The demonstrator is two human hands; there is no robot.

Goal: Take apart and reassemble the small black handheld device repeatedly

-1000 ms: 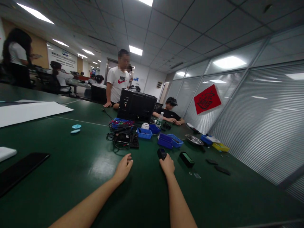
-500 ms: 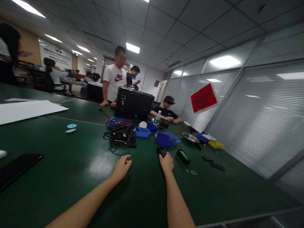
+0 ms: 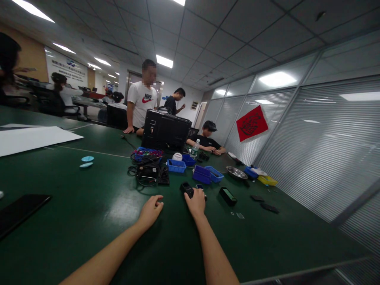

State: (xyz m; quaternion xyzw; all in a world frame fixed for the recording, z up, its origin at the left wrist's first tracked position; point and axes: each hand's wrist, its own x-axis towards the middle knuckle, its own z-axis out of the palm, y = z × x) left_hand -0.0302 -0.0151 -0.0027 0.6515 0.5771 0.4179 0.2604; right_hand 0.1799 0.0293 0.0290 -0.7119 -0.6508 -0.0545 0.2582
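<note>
My right hand (image 3: 196, 204) reaches forward over the green table (image 3: 89, 221) and its fingers close on a small black device (image 3: 187, 189) lying there. A second small dark piece (image 3: 199, 187) shows just past the fingers. My left hand (image 3: 151, 211) rests on the table to the left with loosely curled fingers and holds nothing. A black box with a green face (image 3: 228, 196) lies to the right of my right hand.
Further off lie a tangle of black cables and a charger (image 3: 148, 174), blue bins (image 3: 208, 174), a metal bowl (image 3: 236, 172) and a large black case (image 3: 166, 130). A black phone (image 3: 18, 211) lies far left. People sit and stand at the far side.
My right hand has shifted left with the small black device, which now points left of the fingers. My left hand has hardly moved. The camera has turned slightly.
</note>
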